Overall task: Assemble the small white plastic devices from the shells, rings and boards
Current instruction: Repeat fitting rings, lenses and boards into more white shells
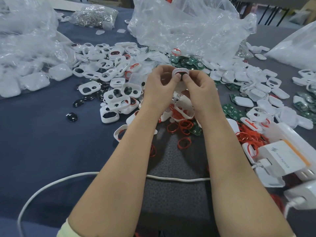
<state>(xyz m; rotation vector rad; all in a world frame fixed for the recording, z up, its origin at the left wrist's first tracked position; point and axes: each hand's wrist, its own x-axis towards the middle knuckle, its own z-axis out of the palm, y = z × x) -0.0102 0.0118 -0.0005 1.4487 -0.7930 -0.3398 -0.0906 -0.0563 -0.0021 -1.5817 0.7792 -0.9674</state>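
A small white shell of smooth plastic with rounded corners sits just above the middle of the frame, held clear of the table between both hands. A thin red line and a dark insert show in its opening. The left hand and right hand are close together. Their fingers are curled behind the shell and both thumb tips press side by side on its face.

Below the wrists lie loose red rings, thin and bent out of shape. Just beyond the hands is a heap of green boards dotted with pale round pads. Left of centre spreads a pile of open white frames with oval cut-outs, and glossy black oval pieces lie at its lower edge. At the right are closed white covers, flat and pillow-shaped.

A crumpled clear plastic bag fills the top centre. Another bag at the upper left holds more white parts. Near the top edge is a pouch of shiny metal bits.

A white box at the lower right has an orange stripe and grey lettering too blurred to read. A white cable curves across the lower frame.

The table is covered in dark blue cloth, with a grey speckled mat between the forearms.
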